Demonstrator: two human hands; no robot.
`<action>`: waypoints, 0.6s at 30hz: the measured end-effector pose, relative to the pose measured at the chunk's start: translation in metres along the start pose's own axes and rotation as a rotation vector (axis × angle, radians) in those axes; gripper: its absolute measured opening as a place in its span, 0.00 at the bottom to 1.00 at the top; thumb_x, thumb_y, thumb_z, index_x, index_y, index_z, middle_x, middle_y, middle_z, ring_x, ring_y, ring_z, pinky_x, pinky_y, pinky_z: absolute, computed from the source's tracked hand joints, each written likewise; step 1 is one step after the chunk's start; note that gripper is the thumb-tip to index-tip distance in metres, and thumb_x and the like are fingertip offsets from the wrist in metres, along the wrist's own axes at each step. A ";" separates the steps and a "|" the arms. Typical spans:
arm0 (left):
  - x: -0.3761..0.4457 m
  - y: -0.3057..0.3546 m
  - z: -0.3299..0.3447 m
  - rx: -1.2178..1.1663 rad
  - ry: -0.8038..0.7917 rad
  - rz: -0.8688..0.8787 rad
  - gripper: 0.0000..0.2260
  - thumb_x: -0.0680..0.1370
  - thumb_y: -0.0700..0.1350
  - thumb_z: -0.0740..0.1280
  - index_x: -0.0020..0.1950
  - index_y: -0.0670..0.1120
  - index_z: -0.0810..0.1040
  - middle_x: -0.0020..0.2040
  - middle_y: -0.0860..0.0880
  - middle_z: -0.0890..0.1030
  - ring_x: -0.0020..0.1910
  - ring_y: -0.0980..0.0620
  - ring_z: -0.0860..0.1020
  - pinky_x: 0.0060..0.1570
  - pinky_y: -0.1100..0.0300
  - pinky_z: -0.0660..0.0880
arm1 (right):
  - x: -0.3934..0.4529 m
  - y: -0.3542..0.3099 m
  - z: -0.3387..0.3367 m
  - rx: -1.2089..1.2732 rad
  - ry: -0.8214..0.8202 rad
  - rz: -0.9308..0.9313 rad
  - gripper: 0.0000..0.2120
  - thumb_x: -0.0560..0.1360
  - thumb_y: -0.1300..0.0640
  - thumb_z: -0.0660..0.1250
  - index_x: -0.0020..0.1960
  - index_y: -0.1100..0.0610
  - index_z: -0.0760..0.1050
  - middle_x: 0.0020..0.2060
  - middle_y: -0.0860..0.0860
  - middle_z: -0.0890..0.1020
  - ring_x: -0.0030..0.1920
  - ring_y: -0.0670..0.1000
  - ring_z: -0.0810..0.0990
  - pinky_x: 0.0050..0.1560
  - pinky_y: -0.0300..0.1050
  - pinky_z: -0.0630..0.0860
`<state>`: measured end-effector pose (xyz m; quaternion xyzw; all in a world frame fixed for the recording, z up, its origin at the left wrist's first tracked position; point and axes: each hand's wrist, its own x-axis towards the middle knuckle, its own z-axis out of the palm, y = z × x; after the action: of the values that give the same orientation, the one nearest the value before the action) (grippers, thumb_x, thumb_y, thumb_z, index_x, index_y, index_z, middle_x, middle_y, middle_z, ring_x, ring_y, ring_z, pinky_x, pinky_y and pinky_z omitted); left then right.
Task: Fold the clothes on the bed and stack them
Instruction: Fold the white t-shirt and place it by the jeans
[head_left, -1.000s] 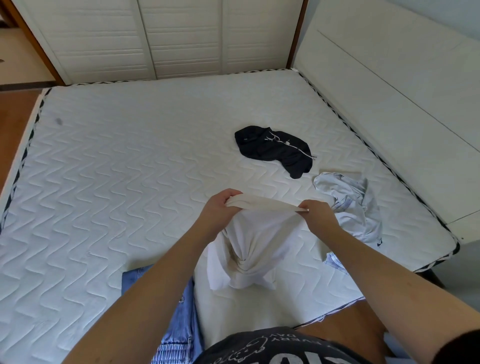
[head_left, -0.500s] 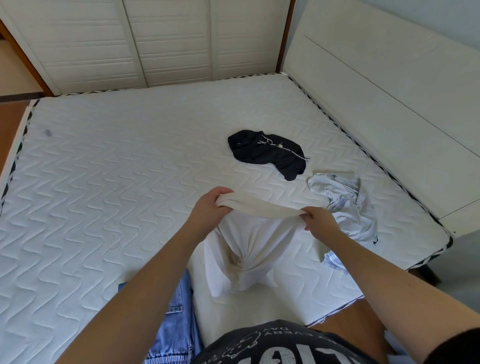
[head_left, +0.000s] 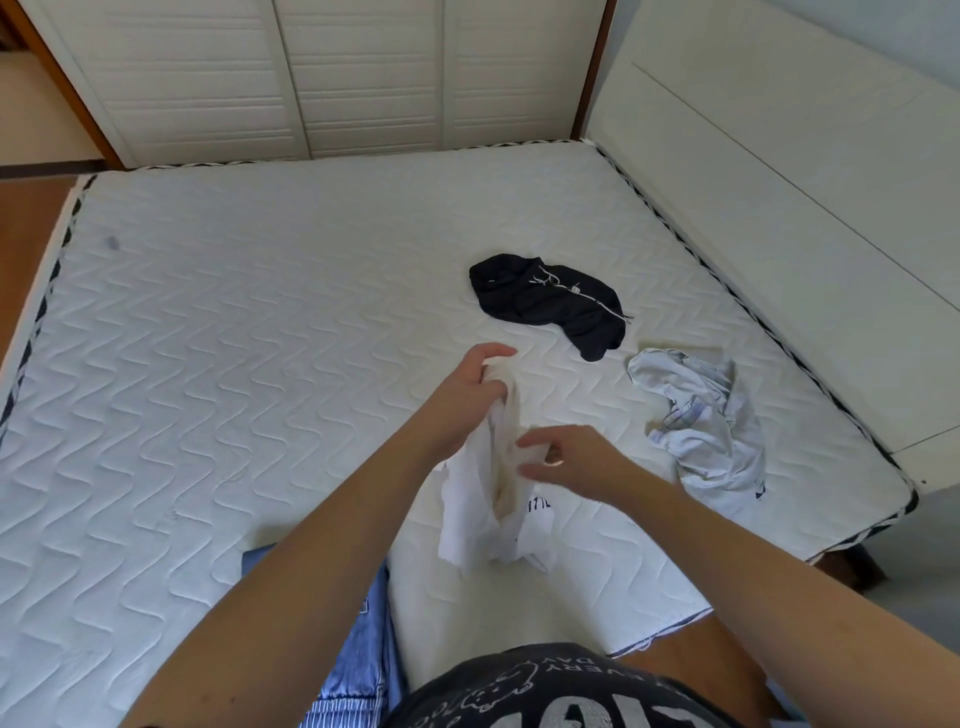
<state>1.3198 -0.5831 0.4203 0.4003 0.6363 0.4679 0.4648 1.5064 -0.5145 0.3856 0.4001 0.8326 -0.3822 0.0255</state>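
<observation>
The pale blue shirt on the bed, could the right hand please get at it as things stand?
Probably yes: the pale blue shirt lies uncovered just right of the right hand, nothing between them; that hand only touches the white garment the left hand grips.

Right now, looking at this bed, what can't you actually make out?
- Head view: the blue jeans are mostly hidden under the left forearm and cut off by the bottom edge.
- The white garment hangs bunched from the left hand; its type is unclear.
- The right hand is motion-blurred, its fingers' grip uncertain.
- The tiny print on the white garment is unreadable.
</observation>
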 end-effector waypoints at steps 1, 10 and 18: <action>0.001 0.006 0.002 -0.013 -0.008 0.007 0.19 0.77 0.40 0.59 0.62 0.60 0.73 0.52 0.44 0.76 0.44 0.50 0.76 0.48 0.55 0.75 | 0.000 -0.004 0.009 -0.033 -0.047 0.007 0.21 0.69 0.45 0.76 0.60 0.50 0.80 0.50 0.47 0.82 0.44 0.44 0.79 0.50 0.40 0.76; 0.000 0.029 0.014 0.009 -0.063 0.074 0.19 0.75 0.38 0.63 0.62 0.58 0.73 0.48 0.52 0.74 0.44 0.55 0.75 0.43 0.63 0.73 | 0.020 -0.035 0.033 -0.069 0.157 0.045 0.23 0.79 0.48 0.64 0.28 0.52 0.65 0.25 0.48 0.71 0.28 0.47 0.71 0.32 0.41 0.65; -0.015 -0.023 -0.011 0.065 0.233 0.192 0.13 0.80 0.45 0.64 0.63 0.56 0.74 0.61 0.60 0.78 0.60 0.64 0.75 0.58 0.69 0.71 | 0.022 -0.040 -0.008 0.715 0.231 0.033 0.09 0.77 0.64 0.65 0.48 0.57 0.84 0.44 0.57 0.86 0.47 0.55 0.85 0.50 0.46 0.82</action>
<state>1.3108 -0.6053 0.4027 0.4173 0.6594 0.5326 0.3277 1.4667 -0.5106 0.4082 0.4375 0.6374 -0.6006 -0.2038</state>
